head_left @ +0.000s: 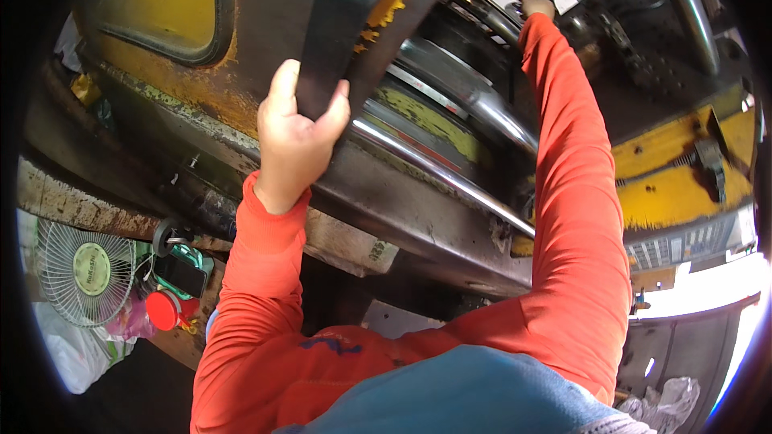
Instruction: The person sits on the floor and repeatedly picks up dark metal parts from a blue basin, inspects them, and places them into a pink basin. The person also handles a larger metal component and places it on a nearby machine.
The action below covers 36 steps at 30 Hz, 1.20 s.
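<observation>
My left hand (297,124) wraps around the lower end of a dark metal handle (330,32) on a machine's sliding door. Thumb and fingers show on either side of it, and yellow paint shows through wear beside the handle. Stretched far forward, my right hand (537,4) is inside the machine among metal parts, in front of a bright white patch. Its fingers look curled; whatever they hold is too small to make out. Between my arms run a shiny metal rod (450,177) and a thicker steel bar (503,116).
A yellow window panel (161,0) is at upper left. At lower left are a fan (87,269), a red-lidded container (164,310), a phone (183,276) and a white plastic bag (72,345). A yellow machine panel (667,185) stands at right, with a steel tube (690,12) above it.
</observation>
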Each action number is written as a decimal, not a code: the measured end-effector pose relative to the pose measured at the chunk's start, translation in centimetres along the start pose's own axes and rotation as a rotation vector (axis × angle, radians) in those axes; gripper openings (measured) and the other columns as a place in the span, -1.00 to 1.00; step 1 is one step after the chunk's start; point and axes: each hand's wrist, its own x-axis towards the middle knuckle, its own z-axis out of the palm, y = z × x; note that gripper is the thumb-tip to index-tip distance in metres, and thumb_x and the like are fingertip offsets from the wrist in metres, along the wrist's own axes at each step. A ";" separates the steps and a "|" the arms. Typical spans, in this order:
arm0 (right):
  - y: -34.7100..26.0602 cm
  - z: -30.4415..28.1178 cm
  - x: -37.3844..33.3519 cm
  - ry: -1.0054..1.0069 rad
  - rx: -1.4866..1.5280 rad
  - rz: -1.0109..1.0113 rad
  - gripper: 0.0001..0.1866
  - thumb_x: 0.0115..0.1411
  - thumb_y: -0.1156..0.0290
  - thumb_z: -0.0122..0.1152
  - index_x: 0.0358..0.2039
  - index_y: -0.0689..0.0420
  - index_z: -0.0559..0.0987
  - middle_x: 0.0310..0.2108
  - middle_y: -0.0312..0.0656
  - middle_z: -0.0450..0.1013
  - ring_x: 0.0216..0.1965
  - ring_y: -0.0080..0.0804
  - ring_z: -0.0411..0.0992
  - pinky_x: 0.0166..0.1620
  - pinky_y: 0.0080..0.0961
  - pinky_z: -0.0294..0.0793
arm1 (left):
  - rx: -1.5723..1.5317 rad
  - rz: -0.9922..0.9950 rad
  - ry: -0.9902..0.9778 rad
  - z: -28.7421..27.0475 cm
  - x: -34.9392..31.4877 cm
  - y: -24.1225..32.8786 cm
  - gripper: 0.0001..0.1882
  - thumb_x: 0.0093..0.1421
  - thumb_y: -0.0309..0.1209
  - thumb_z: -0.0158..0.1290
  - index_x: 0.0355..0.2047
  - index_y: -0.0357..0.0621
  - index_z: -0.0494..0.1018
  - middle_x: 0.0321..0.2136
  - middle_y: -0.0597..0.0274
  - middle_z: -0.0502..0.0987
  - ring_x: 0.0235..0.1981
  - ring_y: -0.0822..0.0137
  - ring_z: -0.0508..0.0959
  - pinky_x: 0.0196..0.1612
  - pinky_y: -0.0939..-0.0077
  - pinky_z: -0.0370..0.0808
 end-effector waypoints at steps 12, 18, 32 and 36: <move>-3.7 3.4 7.8 0.060 -0.346 0.149 -0.40 0.11 -0.08 0.08 -0.15 0.26 0.60 -0.11 0.05 0.52 -0.02 -0.07 0.48 0.01 -0.31 0.42 | 0.128 0.022 0.001 -0.3 -0.7 -0.7 -0.74 0.00 -0.55 0.20 -0.36 -0.15 0.33 -0.60 0.33 0.44 -0.57 0.54 0.43 -0.45 0.62 0.38; -0.6 -1.1 0.2 0.463 0.050 0.083 -0.57 0.10 0.19 0.22 -0.25 0.38 0.58 -0.24 0.16 0.52 -0.17 0.08 0.49 -0.04 -0.17 0.44 | 0.188 0.088 0.032 0.1 -0.5 -0.5 -0.73 0.00 -0.58 0.20 -0.30 -0.19 0.36 -0.57 0.29 0.47 -0.55 0.52 0.45 -0.44 0.62 0.39; -3.4 -22.2 -43.6 -0.024 0.572 -0.235 -0.74 0.29 0.34 0.10 -0.45 0.29 0.49 -0.55 -0.31 0.34 -0.49 -0.61 0.22 -0.39 -0.57 0.30 | -0.106 -0.058 -0.056 3.9 -4.0 0.7 -0.75 0.11 -0.60 0.15 -0.21 -0.27 0.37 -0.34 0.28 0.54 -0.40 0.51 0.49 -0.33 0.62 0.44; 1.8 -29.9 -56.2 -0.556 0.313 -0.171 -0.76 0.26 0.35 0.08 -0.37 0.29 0.54 -0.44 -0.10 0.43 -0.42 -0.17 0.43 -0.30 -0.35 0.41 | -0.225 -0.166 -0.087 7.1 -6.5 1.3 -0.72 0.10 -0.59 0.16 -0.19 -0.27 0.34 -0.37 0.31 0.52 -0.48 0.58 0.45 -0.47 0.69 0.38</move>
